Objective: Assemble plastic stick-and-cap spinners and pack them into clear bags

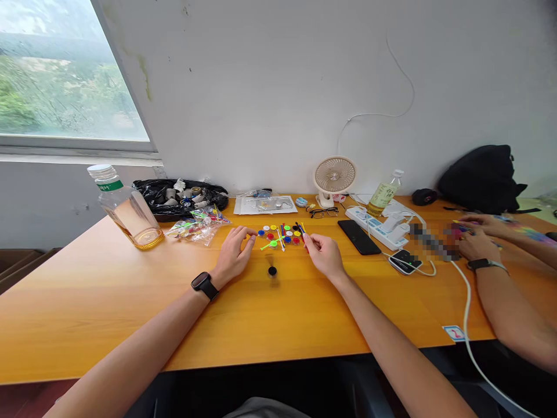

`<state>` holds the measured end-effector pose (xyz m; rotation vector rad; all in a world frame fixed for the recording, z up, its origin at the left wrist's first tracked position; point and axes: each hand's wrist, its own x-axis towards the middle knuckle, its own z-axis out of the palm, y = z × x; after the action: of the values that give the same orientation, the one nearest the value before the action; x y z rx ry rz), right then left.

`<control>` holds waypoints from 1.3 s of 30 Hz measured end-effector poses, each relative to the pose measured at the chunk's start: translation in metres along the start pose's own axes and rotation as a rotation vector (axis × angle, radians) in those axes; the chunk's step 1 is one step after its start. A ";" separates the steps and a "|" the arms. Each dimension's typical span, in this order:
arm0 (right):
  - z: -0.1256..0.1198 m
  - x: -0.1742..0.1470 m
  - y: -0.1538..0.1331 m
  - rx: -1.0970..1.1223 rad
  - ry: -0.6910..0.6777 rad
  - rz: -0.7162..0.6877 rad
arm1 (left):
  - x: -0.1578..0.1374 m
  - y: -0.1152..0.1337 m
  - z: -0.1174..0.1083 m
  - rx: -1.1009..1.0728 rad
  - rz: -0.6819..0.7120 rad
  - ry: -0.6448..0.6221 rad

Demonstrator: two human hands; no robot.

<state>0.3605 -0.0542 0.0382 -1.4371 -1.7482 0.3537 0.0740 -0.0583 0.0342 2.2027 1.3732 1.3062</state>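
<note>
A cluster of small coloured discs and thin sticks (281, 235) lies on the orange table (104, 296), between my two hands. My left hand (234, 251), smartwatch on the wrist, rests flat on the table with fingers spread, its fingertips at the left edge of the cluster. My right hand (322, 253) pinches a thin red stick (304, 239) at the right side of the cluster. A single black disc (272, 270) sits apart, nearer to me between the hands.
A clear bottle (126, 208), a bag of coloured pieces (198, 225) and a black bag (180, 197) stand at left. Small fan (333, 179), glasses (324, 212), phone (359, 237), power strip (378, 227) and cables lie right. Another person's hands (476, 238) work at far right.
</note>
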 end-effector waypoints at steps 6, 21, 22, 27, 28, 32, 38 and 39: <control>-0.003 0.004 0.009 -0.084 -0.022 -0.016 | 0.005 -0.017 0.003 -0.084 -0.151 -0.098; -0.007 0.006 0.011 -0.093 -0.060 -0.026 | 0.004 -0.021 0.007 0.014 -0.058 -0.311; -0.007 0.006 0.011 -0.095 -0.065 -0.028 | 0.004 -0.021 0.007 0.019 -0.058 -0.311; -0.007 0.006 0.010 -0.100 -0.078 -0.032 | 0.005 -0.020 0.007 0.026 -0.063 -0.326; -0.007 0.006 0.010 -0.103 -0.082 -0.032 | 0.005 -0.020 0.007 0.013 -0.067 -0.337; -0.007 0.006 0.010 -0.110 -0.098 -0.030 | 0.005 -0.019 0.007 -0.015 -0.087 -0.355; -0.006 0.005 0.011 -0.122 -0.112 -0.039 | 0.006 -0.019 0.007 0.016 -0.078 -0.335; -0.006 0.005 0.011 -0.123 -0.113 -0.039 | 0.006 -0.020 0.007 0.016 -0.082 -0.345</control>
<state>0.3720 -0.0478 0.0370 -1.4920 -1.9152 0.3173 0.0684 -0.0411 0.0215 2.2238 1.3247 0.8393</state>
